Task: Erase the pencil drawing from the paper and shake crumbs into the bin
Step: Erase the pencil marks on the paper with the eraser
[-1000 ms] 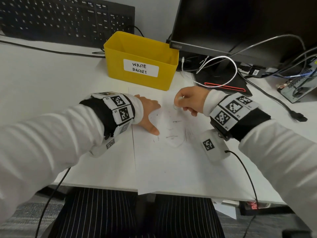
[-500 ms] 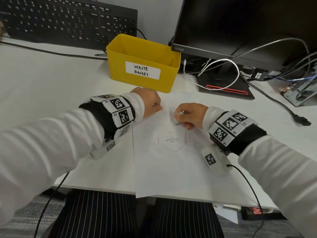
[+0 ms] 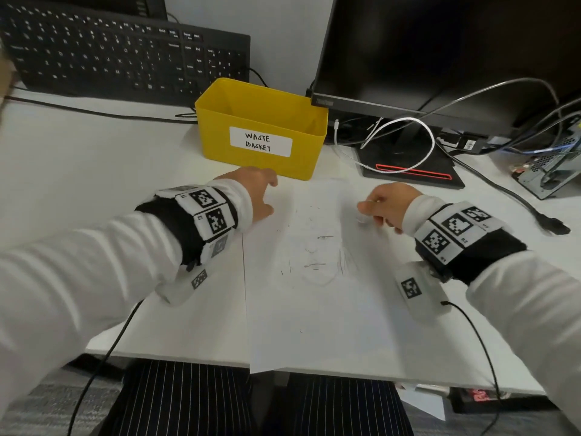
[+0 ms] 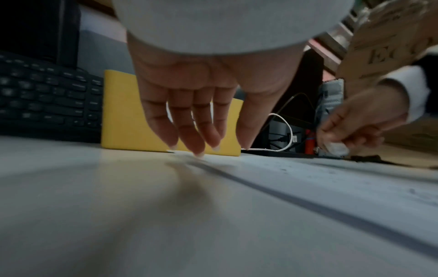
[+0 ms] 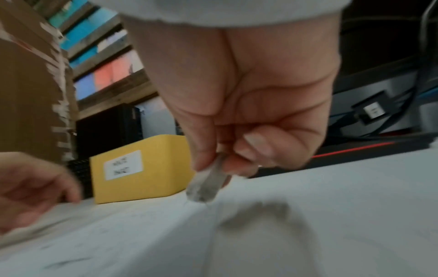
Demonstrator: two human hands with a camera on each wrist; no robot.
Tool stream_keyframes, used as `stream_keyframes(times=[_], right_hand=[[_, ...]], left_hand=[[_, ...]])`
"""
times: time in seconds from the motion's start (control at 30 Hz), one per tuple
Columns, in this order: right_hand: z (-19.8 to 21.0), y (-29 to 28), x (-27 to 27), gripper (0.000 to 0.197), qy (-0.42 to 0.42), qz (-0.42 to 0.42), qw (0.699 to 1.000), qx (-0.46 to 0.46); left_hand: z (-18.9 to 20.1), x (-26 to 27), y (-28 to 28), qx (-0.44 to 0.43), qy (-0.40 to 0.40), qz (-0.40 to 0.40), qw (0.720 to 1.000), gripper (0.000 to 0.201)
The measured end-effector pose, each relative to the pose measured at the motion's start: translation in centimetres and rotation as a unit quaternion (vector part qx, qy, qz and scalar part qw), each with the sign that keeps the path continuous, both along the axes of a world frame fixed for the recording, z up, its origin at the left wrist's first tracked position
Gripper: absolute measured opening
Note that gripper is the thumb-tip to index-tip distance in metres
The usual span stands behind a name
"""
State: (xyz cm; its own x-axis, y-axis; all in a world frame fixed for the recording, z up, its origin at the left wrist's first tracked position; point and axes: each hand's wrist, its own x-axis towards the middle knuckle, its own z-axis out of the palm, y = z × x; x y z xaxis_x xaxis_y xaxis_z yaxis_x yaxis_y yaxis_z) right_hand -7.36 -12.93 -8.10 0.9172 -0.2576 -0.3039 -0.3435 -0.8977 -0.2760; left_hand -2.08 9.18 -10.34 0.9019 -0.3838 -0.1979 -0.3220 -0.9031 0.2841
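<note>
A white sheet of paper [image 3: 330,309] lies on the desk with a faint, partly rubbed-out pencil face [image 3: 317,256] on it. My right hand [image 3: 382,204] pinches a greyish white eraser [image 5: 205,185] just over the paper's upper right part; the eraser [image 4: 336,147] also shows in the left wrist view. My left hand [image 3: 256,191] is at the paper's upper left corner, its straight fingertips [image 4: 198,148] touching down at the paper's edge. The yellow bin [image 3: 261,130] labelled "WASTE BASKET" stands just behind the paper.
A black keyboard [image 3: 119,55] leans at the back left. A monitor [image 3: 440,51] with its black stand [image 3: 412,168], white and grey cables [image 3: 405,143] and a small computer [image 3: 556,171] crowd the back right. The paper's near edge overhangs the desk edge [image 3: 188,360].
My right hand has carried the eraser from the middle of the drawing out to the upper right. My left hand has slid from the face up to the paper's top left corner.
</note>
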Motion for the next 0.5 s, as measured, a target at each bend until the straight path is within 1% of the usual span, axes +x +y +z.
stream_keyframes(times=[0.07, 0.13, 0.2, 0.3, 0.33, 0.4, 0.47, 0.5], right_hand=[[0.5, -1.4, -0.3, 0.034, 0.060, -0.005, 0.996, -0.062], [0.6, -2.6, -0.6, 0.039, 0.097, -0.018, 0.989, -0.106], [0.3, -3.6, -0.5, 0.039, 0.117, -0.035, 0.986, -0.117], [0.0, -3.8, -0.7, 0.039, 0.123, -0.051, 0.984, -0.116], [-0.1, -3.7, -0.8, 0.039, 0.123, -0.052, 0.983, -0.124], [-0.2, -3.3, -0.9, 0.040, 0.093, -0.071, 0.983, -0.142], [-0.1, -2.8, -1.5, 0.041, 0.037, -0.102, 0.985, -0.137], [-0.1, -2.4, -1.8, 0.039, 0.007, -0.108, 0.987, -0.119]], left_hand=[[0.0, 0.0, 0.9, 0.004, 0.010, 0.045, 0.999, 0.041], [0.0, -0.1, 1.7, -0.007, 0.030, 0.088, 0.996, 0.039], [-0.1, -0.3, 2.4, -0.019, 0.054, 0.119, 0.991, 0.040], [0.2, -0.9, 2.6, -0.033, 0.088, 0.142, 0.985, 0.048], [0.3, -1.2, 2.4, -0.043, 0.102, 0.150, 0.982, 0.051], [0.1, -1.7, 1.9, -0.080, 0.131, 0.170, 0.974, 0.058], [0.1, -2.4, 1.3, -0.128, 0.156, 0.193, 0.960, 0.062], [0.1, -2.7, 1.2, -0.159, 0.174, 0.211, 0.949, 0.063]])
